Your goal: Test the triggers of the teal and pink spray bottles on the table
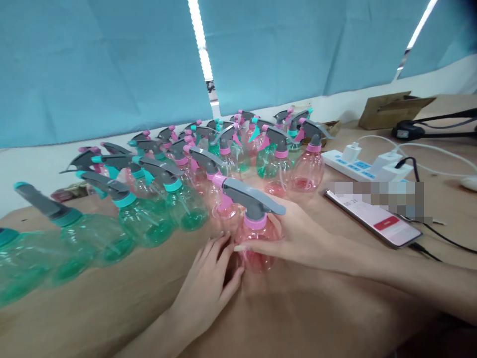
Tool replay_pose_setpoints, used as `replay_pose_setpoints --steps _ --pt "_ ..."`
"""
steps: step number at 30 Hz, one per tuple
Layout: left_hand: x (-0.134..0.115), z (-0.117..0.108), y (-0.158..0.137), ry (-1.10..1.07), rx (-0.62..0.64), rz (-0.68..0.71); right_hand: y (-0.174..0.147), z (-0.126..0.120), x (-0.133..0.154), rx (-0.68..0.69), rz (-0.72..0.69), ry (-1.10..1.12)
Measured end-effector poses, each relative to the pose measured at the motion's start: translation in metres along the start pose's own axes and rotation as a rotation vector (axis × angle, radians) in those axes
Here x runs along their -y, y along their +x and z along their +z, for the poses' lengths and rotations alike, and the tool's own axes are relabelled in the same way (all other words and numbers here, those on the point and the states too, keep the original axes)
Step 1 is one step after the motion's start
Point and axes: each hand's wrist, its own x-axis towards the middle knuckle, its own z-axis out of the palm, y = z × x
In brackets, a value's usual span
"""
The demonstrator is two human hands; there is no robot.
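A clear pink spray bottle [258,248] with a grey and pink trigger head stands upright on the brown tabletop. My right hand [298,231] is wrapped around its body from the right, the thumb across the front. Beside the bottle's left side, my left hand [210,273] rests low with fingers stretched and thumb apart, holding nothing. Its fingertips are close to the bottle; whether they touch it I cannot tell. Just behind stands another pink spray bottle [223,209], partly hidden. To the left, a green spray bottle [186,206] with a turquoise collar is nearest.
Several more green bottles [143,221] and pink bottles [307,166] crowd the table's back and left. On the right lie a phone [368,216], a white power strip [354,166] with plugs and cables, and an open cardboard box [387,112]. Blue sheeting [261,49] covers the wall behind.
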Motion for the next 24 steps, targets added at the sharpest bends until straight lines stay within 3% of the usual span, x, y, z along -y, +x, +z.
replay_pose_setpoints --steps 4,13,17,24 --pt "-0.006 0.002 0.007 0.01 0.014 -0.004 0.001 -0.014 -0.002 -0.034 0.049 -0.084" --pt "-0.014 0.006 0.021 0.029 0.047 -0.001 0.017 -0.032 -0.063 -0.174 0.127 -0.313" --pt "-0.017 0.007 0.025 0.012 0.073 -0.001 0.032 -0.033 -0.068 -0.199 0.122 -0.327" --pt "-0.011 0.015 0.024 -0.036 0.011 0.031 0.054 -0.029 -0.072 -0.208 0.121 -0.304"
